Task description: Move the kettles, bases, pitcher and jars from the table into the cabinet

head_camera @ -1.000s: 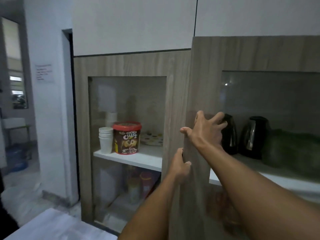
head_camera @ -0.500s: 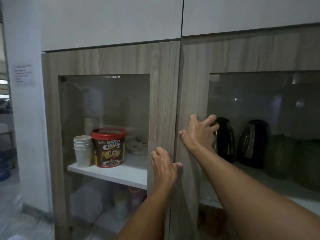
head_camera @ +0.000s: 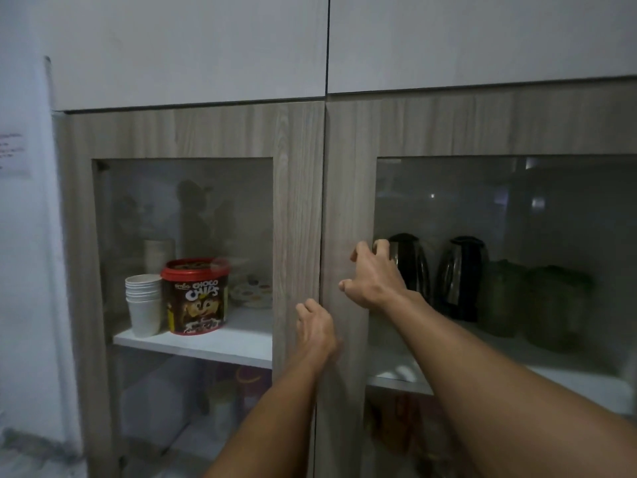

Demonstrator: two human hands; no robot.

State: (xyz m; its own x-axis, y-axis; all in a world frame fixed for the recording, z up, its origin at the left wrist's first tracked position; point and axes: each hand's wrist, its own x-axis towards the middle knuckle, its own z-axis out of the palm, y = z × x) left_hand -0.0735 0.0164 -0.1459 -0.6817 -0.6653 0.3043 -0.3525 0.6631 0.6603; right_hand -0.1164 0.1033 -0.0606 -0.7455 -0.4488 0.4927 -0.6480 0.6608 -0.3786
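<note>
The wood-grain cabinet has two glass-paned doors, both flush with the front. My left hand lies flat on the inner edge of the left door. My right hand rests with spread fingers on the frame of the right door. Behind the right pane, two dark kettles stand on the white shelf. To their right stand two greenish jars, blurred by the glass. Neither hand holds anything.
Behind the left pane stand a stack of white paper cups, a red-lidded Choco Chips tub and a patterned plate. Lower shelves hold dim, unclear items. White upper cabinet panels sit above. A white wall stands at left.
The right door has swung fully shut under my right hand, and both doors now sit flush. My view has moved closer and to the right.
</note>
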